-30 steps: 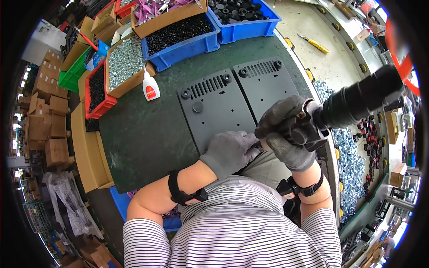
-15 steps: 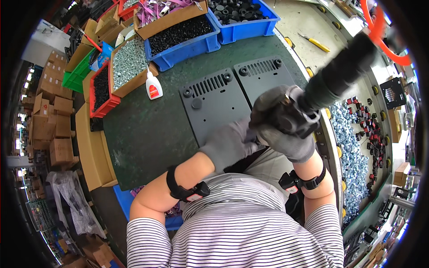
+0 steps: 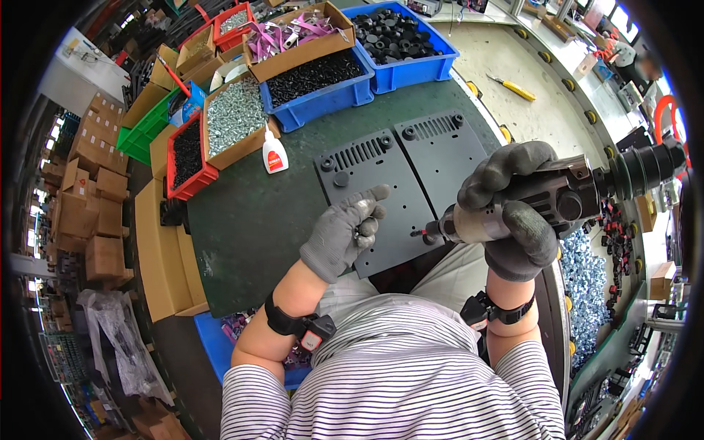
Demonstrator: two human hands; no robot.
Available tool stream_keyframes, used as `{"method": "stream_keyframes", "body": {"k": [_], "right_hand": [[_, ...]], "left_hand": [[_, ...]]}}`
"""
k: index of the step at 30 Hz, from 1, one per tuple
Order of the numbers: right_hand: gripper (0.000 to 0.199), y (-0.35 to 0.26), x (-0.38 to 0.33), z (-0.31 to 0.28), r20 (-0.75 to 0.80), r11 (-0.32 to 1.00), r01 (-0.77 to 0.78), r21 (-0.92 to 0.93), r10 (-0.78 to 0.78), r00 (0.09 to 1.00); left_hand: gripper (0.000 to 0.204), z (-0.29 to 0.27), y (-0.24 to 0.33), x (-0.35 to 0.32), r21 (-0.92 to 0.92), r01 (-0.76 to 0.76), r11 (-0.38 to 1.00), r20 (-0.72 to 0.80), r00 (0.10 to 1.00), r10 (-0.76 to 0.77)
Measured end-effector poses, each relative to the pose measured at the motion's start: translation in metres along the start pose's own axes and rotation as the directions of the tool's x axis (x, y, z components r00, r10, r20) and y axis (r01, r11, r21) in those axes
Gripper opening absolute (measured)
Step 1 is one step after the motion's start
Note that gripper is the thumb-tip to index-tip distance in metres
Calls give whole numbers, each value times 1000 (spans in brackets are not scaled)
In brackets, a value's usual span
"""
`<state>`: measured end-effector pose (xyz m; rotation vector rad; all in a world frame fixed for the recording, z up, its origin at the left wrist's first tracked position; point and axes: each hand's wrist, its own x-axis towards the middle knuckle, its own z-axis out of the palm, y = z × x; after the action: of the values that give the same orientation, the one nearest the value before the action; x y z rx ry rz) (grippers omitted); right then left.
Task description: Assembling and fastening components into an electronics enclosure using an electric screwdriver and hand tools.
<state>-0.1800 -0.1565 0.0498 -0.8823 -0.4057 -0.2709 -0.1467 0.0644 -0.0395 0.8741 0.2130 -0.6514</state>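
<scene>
My right hand (image 3: 517, 213), in a grey glove, is wrapped round a black power screwdriver (image 3: 565, 192). The tool lies nearly level, its bit pointing left over the lower right of a dark metal plate (image 3: 374, 198). Also gloved, my left hand (image 3: 341, 233) hovers by that plate's left edge. Its fingers curl round small dark, shiny bits too small to name, with the index finger partly stretched. Slots and round black feet (image 3: 386, 141) line the plate's far end, and another round black piece (image 3: 341, 178) sits below them. A second slotted plate (image 3: 447, 150) adjoins on the right.
A white glue bottle (image 3: 275, 155) stands left of the plates. Behind are blue bins (image 3: 414, 79) of black parts, a carton of silver screws (image 3: 236, 117) and a red bin (image 3: 192, 154). A yellow-handled cutter (image 3: 517, 89) lies beyond the table edge, far right.
My left hand has moved left, away from the tool. The screwdriver has swung down from a steep tilt to nearly level, and my right hand has shifted right. The view has shifted slightly.
</scene>
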Motion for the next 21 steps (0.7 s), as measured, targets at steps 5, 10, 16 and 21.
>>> {"method": "stream_keyframes", "body": {"k": [5, 10, 16, 21], "right_hand": [[48, 11, 1, 14, 60, 995, 81, 53, -84, 995], [47, 23, 4, 28, 73, 989, 97, 108, -105, 992], [46, 38, 7, 42, 91, 988, 127, 86, -135, 987], [42, 43, 4, 47, 121, 993, 108, 52, -113, 986]], "left_hand": [[25, -12, 2, -13, 29, -76, 997, 45, 996, 75], [27, -29, -4, -18, -32, -74, 997, 90, 993, 76], [27, -34, -5, -28, -310, 129, 942, 218, 974, -62], [26, -33, -6, -32, -370, 186, 910, 256, 962, -93]]}}
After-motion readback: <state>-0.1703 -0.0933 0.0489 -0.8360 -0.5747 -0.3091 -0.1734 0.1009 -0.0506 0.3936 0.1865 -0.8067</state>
